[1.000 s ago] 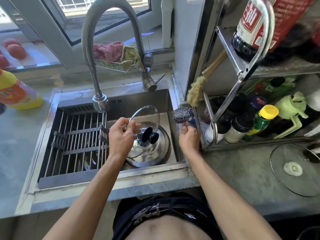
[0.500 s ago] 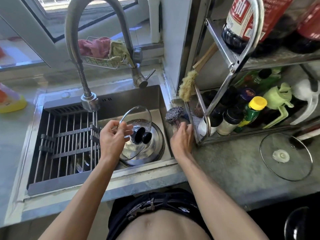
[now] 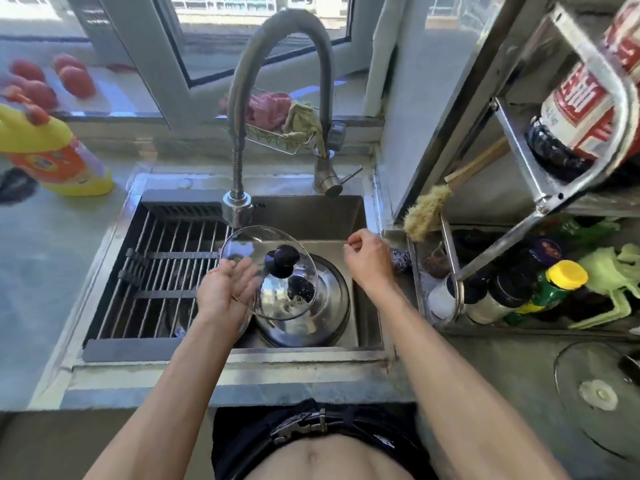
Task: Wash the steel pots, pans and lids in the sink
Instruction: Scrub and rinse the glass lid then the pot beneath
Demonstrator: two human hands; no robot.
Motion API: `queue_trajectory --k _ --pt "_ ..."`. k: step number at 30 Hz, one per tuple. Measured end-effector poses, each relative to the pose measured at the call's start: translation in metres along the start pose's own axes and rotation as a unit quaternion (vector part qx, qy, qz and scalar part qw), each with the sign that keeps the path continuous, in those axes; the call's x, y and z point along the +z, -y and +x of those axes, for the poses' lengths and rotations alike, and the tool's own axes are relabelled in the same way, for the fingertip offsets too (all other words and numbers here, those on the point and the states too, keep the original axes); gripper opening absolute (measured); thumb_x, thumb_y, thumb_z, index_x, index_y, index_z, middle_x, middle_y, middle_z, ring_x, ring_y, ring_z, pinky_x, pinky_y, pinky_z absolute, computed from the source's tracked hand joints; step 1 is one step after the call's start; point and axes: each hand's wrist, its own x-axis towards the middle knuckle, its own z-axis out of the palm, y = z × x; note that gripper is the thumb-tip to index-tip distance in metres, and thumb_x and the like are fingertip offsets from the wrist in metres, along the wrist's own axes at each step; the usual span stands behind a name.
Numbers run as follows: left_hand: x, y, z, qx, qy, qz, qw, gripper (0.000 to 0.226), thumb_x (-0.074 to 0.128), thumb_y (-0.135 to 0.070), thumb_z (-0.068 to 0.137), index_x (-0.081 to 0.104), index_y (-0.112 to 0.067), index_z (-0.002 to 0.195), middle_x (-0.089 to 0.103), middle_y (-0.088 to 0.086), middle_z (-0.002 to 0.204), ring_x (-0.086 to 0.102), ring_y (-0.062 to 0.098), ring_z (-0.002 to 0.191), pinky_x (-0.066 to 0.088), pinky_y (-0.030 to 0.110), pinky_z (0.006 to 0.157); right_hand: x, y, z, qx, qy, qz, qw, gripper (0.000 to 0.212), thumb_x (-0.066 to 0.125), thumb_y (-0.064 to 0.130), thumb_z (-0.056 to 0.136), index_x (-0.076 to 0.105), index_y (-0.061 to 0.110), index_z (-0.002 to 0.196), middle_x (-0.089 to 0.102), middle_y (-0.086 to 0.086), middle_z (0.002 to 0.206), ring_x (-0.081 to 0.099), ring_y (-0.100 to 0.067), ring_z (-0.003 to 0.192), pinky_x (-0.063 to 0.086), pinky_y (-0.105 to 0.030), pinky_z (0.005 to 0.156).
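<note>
Your left hand [image 3: 225,292] holds the glass lid [image 3: 268,271] by its rim at frame centre, tilted over the steel pot [image 3: 325,306] in the sink [image 3: 311,213]. Your right hand [image 3: 369,259], which gripped the steel scourer [image 3: 400,259] a second ago, has let go and hangs loosely curled, empty; the scourer sits just right of it at the rack's edge. Likely scrubbing is done and rinsing under the faucet [image 3: 237,206] comes next.

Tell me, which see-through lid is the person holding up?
The glass lid with the black knob, over the sink. The left hand holds its rim, tilted above the steel pot. The other glass lid lies flat on the counter, untouched.
</note>
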Motion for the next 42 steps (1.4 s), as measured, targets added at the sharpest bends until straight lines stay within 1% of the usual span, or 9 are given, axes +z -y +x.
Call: queue_trajectory --k 1,5,7,10,13,16,20,29,42 --pt "0.001 -0.005 0.003 -0.004 0.000 -0.004 1.000 0.024 0.038 -0.022 0.112 0.057 -0.007 0.113 0.071 0.008 0.106 0.076 0.016 0.076 0.062 0.030 0.061 -0.001 0.006 0.011 0.011 0.006 0.007 1.000 0.017 0.063 0.019 0.095 0.066 0.009 0.108 0.066 -0.008 0.107 0.060 -0.022 0.100 0.051 -0.029 0.085" --pt "-0.001 -0.025 0.011 -0.001 -0.014 -0.006 1.000 0.025 0.041 -0.022 0.111 0.059 -0.007 0.103 0.071 0.010 0.104 0.072 0.019 0.087 0.064 0.031 0.070 0.007 0.030 0.071 0.073 0.054 0.020 0.996 0.025 0.055 0.030 0.098 0.064 0.009 0.110 0.061 -0.001 0.102 0.055 -0.018 0.094 0.041 -0.027 0.079" --pt "-0.001 -0.031 0.019 -0.012 -0.017 -0.012 1.000 0.028 0.040 -0.024 0.112 0.059 -0.008 0.101 0.072 0.009 0.101 0.071 0.020 0.088 0.063 0.029 0.060 0.013 0.044 0.096 0.102 0.062 0.055 0.991 0.035 0.053 0.039 0.098 0.062 0.007 0.110 0.067 -0.006 0.102 0.065 -0.024 0.090 0.048 -0.029 0.072" --pt "-0.002 -0.034 0.026 -0.038 -0.025 -0.024 0.999 0.031 0.040 -0.026 0.111 0.061 -0.010 0.095 0.077 0.006 0.083 0.075 0.017 0.073 0.061 0.027 0.054 0.024 0.063 0.121 0.161 0.040 0.126 0.978 0.052 0.050 0.050 0.098 0.053 0.005 0.124 0.068 -0.012 0.106 0.069 -0.026 0.079 0.048 -0.027 0.050" --pt "-0.001 -0.035 0.030 -0.055 -0.029 -0.035 0.997 0.035 0.040 -0.030 0.111 0.063 -0.010 0.094 0.077 0.005 0.075 0.075 0.015 0.064 0.062 0.028 0.055 0.037 0.068 0.148 0.233 0.006 0.153 0.960 0.059 0.050 0.056 0.093 0.056 0.005 0.122 0.070 -0.012 0.104 0.069 -0.026 0.076 0.051 -0.031 0.051" --pt "-0.003 -0.038 0.033 -0.055 -0.032 -0.039 0.997 0.036 0.041 -0.031 0.111 0.062 -0.013 0.089 0.077 0.005 0.075 0.075 0.015 0.063 0.062 0.029 0.055 0.043 0.064 0.162 0.274 0.006 0.212 0.938 0.034 0.050 0.039 0.100 0.061 0.009 0.091 0.066 -0.008 0.073 0.062 -0.019 0.056 0.047 -0.029 0.047" --pt "-0.001 -0.044 0.039 -0.047 -0.031 -0.027 0.998 0.033 0.044 -0.029 0.110 0.062 -0.014 0.086 0.077 0.005 0.076 0.076 0.016 0.065 0.061 0.029 0.055 0.039 0.059 0.161 0.294 -0.004 0.279 0.914 0.038 0.040 0.025 0.106 0.054 0.005 0.078 0.061 -0.013 0.060 0.058 -0.019 0.047 0.050 -0.026 0.049" --pt "0.004 -0.038 0.041 -0.051 -0.026 0.001 0.998 0.032 0.043 -0.031 0.110 0.062 -0.011 0.093 0.078 0.007 0.080 0.076 0.017 0.067 0.063 0.031 0.063 0.043 0.053 0.158 0.295 0.013 0.381 0.876 0.039 0.040 0.025 0.107 0.051 -0.007 0.126 0.065 -0.020 0.069 0.064 -0.022 0.043 0.051 -0.026 0.039" --pt "0.008 -0.034 0.040 -0.043 -0.032 -0.012 0.998 0.033 0.043 -0.033 0.110 0.061 -0.013 0.091 0.078 0.007 0.079 0.076 0.017 0.067 0.061 0.030 0.053 0.038 0.059 0.155 0.295 -0.004 0.401 0.867 0.029 0.042 0.013 0.106 0.051 -0.005 0.127 0.065 -0.019 0.075 0.065 -0.022 0.042 0.050 -0.025 0.038"
